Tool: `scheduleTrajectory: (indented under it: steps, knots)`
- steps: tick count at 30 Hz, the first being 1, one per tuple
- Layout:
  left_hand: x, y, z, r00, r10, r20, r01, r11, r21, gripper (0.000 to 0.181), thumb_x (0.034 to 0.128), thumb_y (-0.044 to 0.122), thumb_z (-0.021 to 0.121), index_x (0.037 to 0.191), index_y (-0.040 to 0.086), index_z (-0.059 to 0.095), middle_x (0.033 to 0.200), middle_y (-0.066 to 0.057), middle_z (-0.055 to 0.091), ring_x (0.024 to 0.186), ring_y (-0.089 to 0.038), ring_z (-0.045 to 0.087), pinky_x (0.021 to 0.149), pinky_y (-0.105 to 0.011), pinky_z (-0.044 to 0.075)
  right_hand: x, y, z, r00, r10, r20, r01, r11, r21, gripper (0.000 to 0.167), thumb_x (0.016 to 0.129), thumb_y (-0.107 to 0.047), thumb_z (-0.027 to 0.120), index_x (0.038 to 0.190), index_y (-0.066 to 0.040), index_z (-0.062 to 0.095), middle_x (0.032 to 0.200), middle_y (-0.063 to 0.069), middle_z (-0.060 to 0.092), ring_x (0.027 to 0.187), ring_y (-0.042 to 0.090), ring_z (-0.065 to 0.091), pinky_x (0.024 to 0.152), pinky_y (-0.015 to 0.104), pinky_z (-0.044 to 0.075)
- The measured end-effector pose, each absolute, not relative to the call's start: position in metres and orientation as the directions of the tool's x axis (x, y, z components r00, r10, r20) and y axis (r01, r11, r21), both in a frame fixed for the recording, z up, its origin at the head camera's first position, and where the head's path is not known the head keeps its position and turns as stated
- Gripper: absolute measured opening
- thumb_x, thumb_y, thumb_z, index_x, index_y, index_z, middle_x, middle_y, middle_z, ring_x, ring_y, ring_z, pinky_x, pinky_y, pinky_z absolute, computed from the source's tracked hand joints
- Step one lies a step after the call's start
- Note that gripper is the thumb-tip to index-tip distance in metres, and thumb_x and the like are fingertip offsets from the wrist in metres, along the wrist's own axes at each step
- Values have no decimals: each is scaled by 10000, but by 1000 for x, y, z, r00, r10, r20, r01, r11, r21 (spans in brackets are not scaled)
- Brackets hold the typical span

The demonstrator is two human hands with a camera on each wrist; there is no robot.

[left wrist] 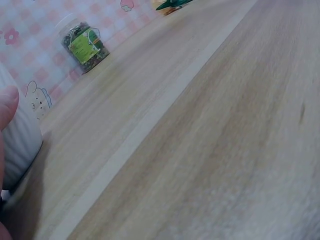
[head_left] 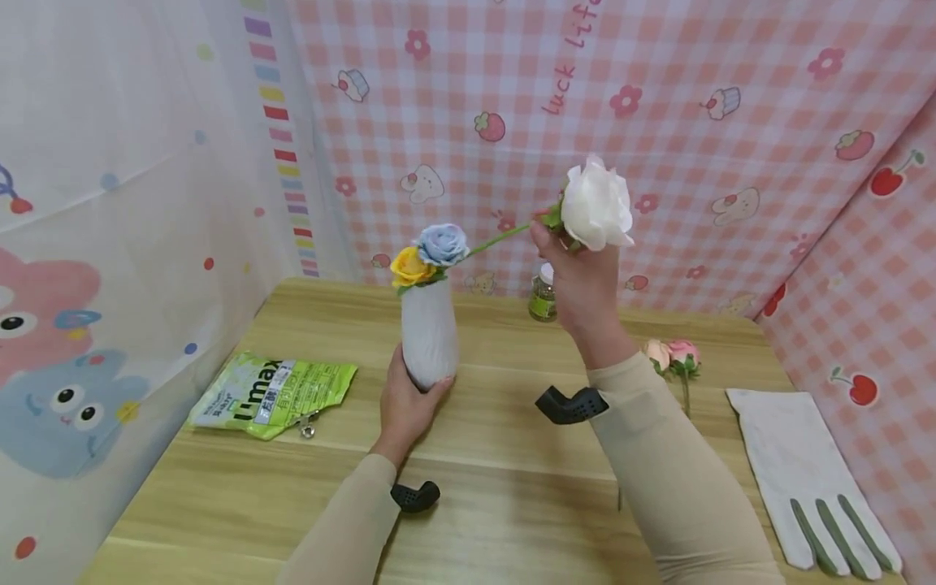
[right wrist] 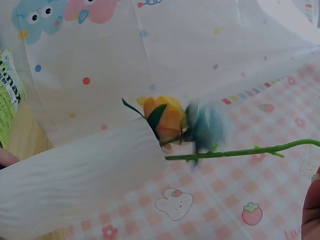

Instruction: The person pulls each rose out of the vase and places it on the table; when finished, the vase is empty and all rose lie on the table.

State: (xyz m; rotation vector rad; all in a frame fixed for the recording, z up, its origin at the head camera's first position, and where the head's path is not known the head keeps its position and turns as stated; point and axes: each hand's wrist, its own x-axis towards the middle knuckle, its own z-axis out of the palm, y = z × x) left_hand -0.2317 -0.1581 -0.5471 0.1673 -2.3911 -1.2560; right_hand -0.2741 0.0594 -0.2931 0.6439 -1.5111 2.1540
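Note:
My left hand (head_left: 411,406) grips the lower part of a white ribbed vase (head_left: 429,333), which stands slightly tilted over the table. A yellow rose (head_left: 412,266) and a blue rose (head_left: 443,244) rest in its mouth. Up and to the right, my right hand (head_left: 585,280) holds a white artificial flower (head_left: 597,203) just under its bloom. Its green stem (right wrist: 240,152) points left, and in the right wrist view the cut end appears at the vase's rim. Whether that end touches the rim I cannot tell. In the left wrist view only a thumb (left wrist: 7,106) and part of the vase show.
A lidded jar (head_left: 543,296) stands at the back of the wooden table (head_left: 483,504). Pink and peach flowers (head_left: 683,353) lie to the right, partly behind my sleeve. A white-and-green glove (head_left: 797,463) is at the far right, a green bag (head_left: 274,398) at the left.

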Motion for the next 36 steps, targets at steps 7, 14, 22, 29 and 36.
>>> scheduleTrajectory:
  steps: [7,14,22,29,36]
  knots:
    - [-232,-157,-543,-897,-304,320,93,579,810,972,756,476,783,1497,124,262,1396,-116,451,1234,-279,474,995,-468,389,-278,87,-302,-819,177,545,-562,-433,-704,322,833,48,699,1119,-59,597,962,64,648,748,150,572,628,248,482]
    - [-231,-157,-543,-902,-302,307,85,573,815,963,763,485,773,1496,127,261,1392,-109,452,1231,-274,476,998,-463,387,-275,127,-327,-900,202,385,-425,-600,-678,274,843,-7,706,1087,18,584,932,129,677,732,184,637,612,241,506]
    - [-232,-157,-545,-901,-299,313,92,575,813,973,760,528,755,1495,124,260,1392,-109,455,1232,-274,477,997,-465,388,-274,167,-353,-914,237,329,-403,-622,-671,164,856,7,684,1002,65,639,865,158,689,665,177,660,567,223,520]
    - [-232,-157,-544,-901,-294,318,96,580,809,969,767,529,749,1495,119,260,1393,-116,454,1231,-279,477,998,-468,388,-267,191,-377,-955,202,218,-296,-572,-765,125,888,-27,655,987,48,671,842,109,696,659,153,630,571,211,496]
    - [-232,-157,-544,-902,-302,310,85,580,811,972,763,511,759,1498,121,257,1398,-111,451,1237,-274,472,1009,-453,381,-265,199,-399,-992,119,45,-99,-498,-862,160,914,-138,646,1025,-53,724,831,19,682,691,94,545,580,196,455]
